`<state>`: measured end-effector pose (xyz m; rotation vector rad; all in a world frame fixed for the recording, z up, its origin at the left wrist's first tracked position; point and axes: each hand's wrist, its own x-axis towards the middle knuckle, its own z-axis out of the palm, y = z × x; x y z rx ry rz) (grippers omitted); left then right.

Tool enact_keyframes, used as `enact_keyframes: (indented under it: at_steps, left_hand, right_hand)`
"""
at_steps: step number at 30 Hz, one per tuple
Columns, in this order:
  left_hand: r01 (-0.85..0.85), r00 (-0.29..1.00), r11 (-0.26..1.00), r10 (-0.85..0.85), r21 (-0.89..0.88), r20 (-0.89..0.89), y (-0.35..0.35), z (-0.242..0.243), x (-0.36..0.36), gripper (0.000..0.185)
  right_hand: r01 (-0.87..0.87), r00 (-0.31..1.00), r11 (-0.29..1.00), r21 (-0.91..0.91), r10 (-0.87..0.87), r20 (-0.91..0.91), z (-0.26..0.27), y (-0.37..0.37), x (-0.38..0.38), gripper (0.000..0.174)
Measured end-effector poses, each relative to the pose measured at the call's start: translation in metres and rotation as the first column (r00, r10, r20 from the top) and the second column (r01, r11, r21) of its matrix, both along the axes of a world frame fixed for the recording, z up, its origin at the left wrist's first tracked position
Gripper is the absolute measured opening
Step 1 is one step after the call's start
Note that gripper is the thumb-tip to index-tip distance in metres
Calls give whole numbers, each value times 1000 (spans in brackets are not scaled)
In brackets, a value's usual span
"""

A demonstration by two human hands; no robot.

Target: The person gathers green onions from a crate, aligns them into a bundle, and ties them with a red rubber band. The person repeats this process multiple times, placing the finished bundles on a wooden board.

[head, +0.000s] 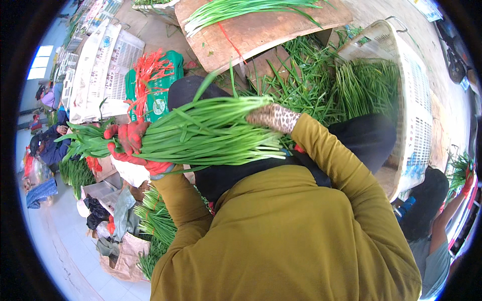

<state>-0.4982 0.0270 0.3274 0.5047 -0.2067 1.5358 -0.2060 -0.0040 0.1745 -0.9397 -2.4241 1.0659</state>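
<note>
A thick bunch of garlic chives (203,129) lies sideways before my body, pale stem ends to the right and leaf tips to the left. My left hand (128,142), in a red glove, is wrapped around the leafy part. At the stem ends is my right hand (268,116), in a leopard-print glove or sleeve cover. It is blurred, and its fingers are partly hidden against the stems, so their grip is unclear. Beyond the bunch, more chives (248,9) rest on a wooden board (271,37), with a red tie (231,43) running beneath them.
A white plastic crate (414,98) holding chives (361,86) stands at right. Loose leaves (308,75) lie under the board. Red ties (145,79) hang over a green bag (171,71). Stacked crates (109,67) and tied bunches (156,218) are at left. Other people work on both sides.
</note>
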Motion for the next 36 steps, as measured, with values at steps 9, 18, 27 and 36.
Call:
enact_keyframes:
  at_steps: [9,18,27,36]
  left_hand:
    - [57,995,998,-59,25,75,9,3,-8,19]
    - [-74,992,991,84,114,-89,15,5,-51,18]
    - [-802,-258,197,738,565,-624,37,-55,-128,14]
    - [-7,-892,-3,452,1000,-5,24,-43,-105,33]
  right_hand:
    - [414,820,898,-145,-438,-369,-4,14,-6,28]
    - [656,714,733,-183,-522,467,-33,21,66,25]
    - [394,880,898,-198,-430,-200,11,17,66,43]
    - [229,966,973,-17,-229,-118,62,56,2,24]
